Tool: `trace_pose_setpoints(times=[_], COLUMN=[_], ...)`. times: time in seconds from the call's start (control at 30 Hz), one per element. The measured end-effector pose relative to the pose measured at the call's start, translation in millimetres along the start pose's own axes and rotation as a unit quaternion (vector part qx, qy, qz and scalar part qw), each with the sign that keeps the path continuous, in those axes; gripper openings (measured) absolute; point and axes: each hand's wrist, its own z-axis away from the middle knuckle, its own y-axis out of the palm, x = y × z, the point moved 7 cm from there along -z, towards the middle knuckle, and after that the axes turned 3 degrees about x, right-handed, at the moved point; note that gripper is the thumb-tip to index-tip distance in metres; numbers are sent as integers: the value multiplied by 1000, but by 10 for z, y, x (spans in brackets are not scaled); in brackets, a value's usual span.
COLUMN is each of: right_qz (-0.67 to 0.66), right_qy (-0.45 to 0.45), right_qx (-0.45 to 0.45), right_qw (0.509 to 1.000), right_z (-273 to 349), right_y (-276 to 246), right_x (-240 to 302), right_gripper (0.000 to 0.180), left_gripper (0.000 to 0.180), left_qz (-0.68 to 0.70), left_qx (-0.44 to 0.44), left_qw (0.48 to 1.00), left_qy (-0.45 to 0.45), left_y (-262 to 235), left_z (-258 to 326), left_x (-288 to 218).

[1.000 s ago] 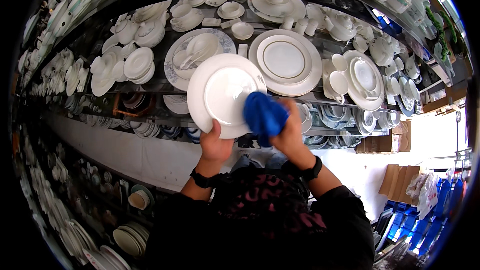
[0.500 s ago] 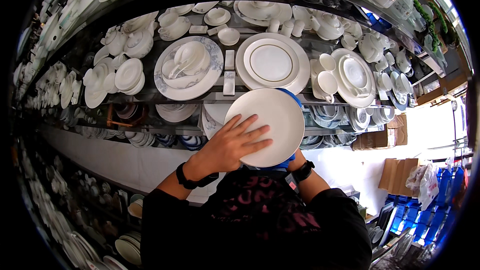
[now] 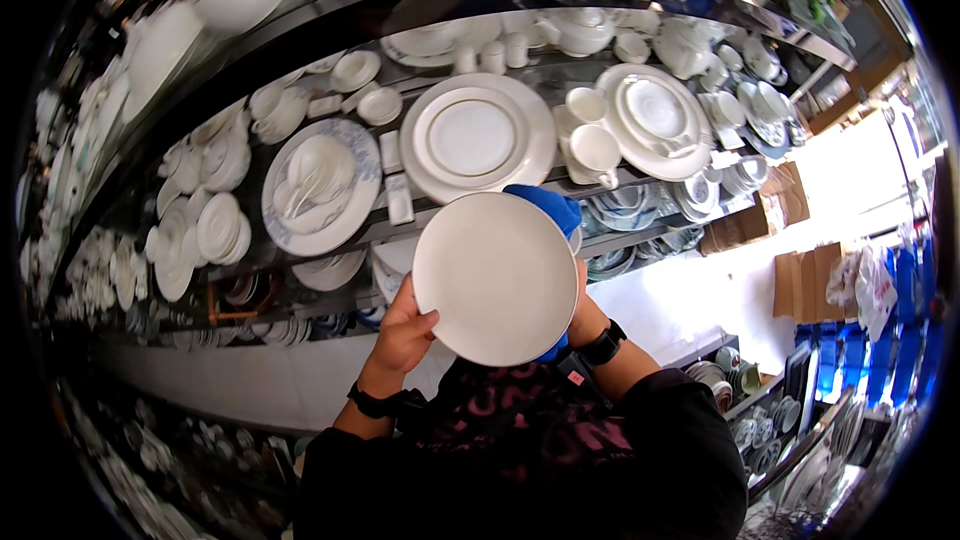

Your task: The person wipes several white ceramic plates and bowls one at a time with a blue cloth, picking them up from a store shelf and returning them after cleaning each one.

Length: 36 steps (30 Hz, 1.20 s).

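OK so the plain round white plate (image 3: 497, 278) is hanging in mid-air between both hands, just past the black shirt (image 3: 530, 465). It's sitting up and right of the left hand (image 3: 402, 332), left of the right hand (image 3: 587, 316). Round, so no long axis, and neither hand is looking clearly nearer. Left thumb and fingers are pinching the rim; the right is mostly hiding behind it, can't tell its grip. Count: one held plate, one blue cloth (image 3: 548, 206) peeking out behind, two white cups (image 3: 595, 150) and two small rectangular dishes (image 3: 398, 200) sitting beyond.
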Motion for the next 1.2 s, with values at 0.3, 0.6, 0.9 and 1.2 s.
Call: trace_pose_setpoints(times=[0.3, 0.6, 0.9, 1.2], right_qz=[135, 173, 327, 298], right_qy=[-196, -251, -271, -248], right_qx=[-140, -121, 9, -149], right_qw=[961, 945, 905, 909], right_z=[1343, 1684, 1485, 1711], right_y=[159, -766, -564, -1191], right_x=[1358, 2294, 3441, 4022], right_gripper=[81, 79, 40, 75], left_gripper=[58, 55, 92, 62], left_qz=[-116, -489, -455, -477], left_qx=[96, 313, 314, 154], left_qw=[980, 736, 783, 851], left_qy=[129, 349, 286, 153], left_y=[786, 2409, 3426, 3142], left_z=[-764, -1257, -1875, -2345], left_x=[212, 746, 1192, 1237])
